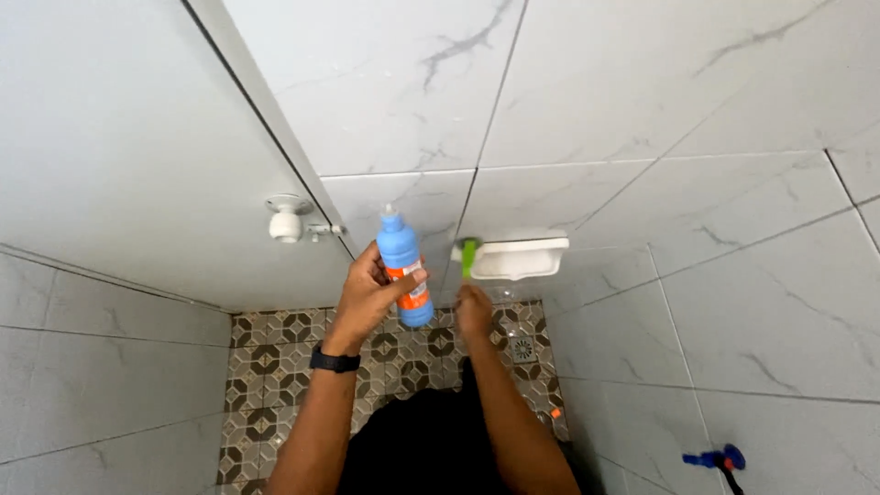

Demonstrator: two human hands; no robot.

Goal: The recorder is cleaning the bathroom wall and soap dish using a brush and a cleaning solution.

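My left hand [367, 295] grips a blue plastic bottle [401, 257] with an orange label, held upright with its white nozzle cap on top. A black watch sits on that wrist. My right hand [474, 310] holds a green-handled brush [468, 258], whose head touches the left end of a white wall-mounted soap dish [522, 258]. Both hands are raised in front of the white marble-look tiled wall [642, 92], side by side and a little apart.
A white tap [289, 220] juts from the left wall near the corner. Below lies a brown patterned tile floor [266, 367] with a round metal drain [523, 348]. A blue and red fitting [718, 458] sticks out low on the right wall.
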